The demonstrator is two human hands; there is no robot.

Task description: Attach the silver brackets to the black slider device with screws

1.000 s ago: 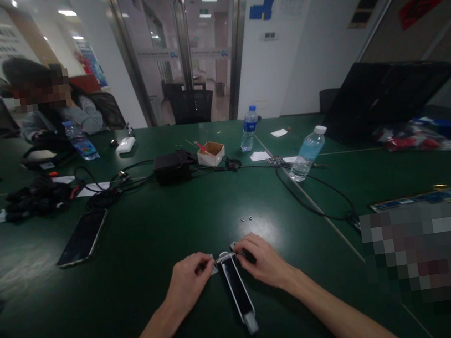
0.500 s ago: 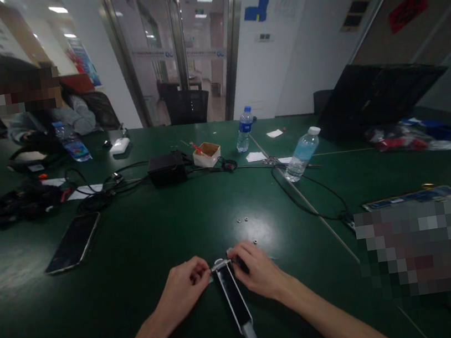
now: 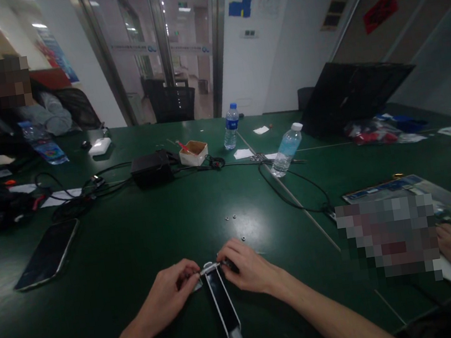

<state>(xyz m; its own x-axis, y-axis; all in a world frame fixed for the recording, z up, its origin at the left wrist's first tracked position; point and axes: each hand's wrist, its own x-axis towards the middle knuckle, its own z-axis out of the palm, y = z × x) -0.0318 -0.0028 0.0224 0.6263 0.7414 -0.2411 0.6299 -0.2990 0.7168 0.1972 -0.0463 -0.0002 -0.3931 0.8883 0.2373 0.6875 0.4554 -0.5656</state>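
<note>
Pinching a narrow silver crosspiece from opposite ends, the left hand and right hand sit at the head of a long black rectangular housing with a silver frame, which lies flat on the dark green table, its capped end toward the person. The left fingers curl tightly around one end, while the right fingers press down over the other; what lies beneath them is hidden. Even pressure from both sides seems the surest way to keep the crosspiece square. Ahead lie three small round metal fittings, well apart from the hands, with three plastic water bottles farther off.
</note>
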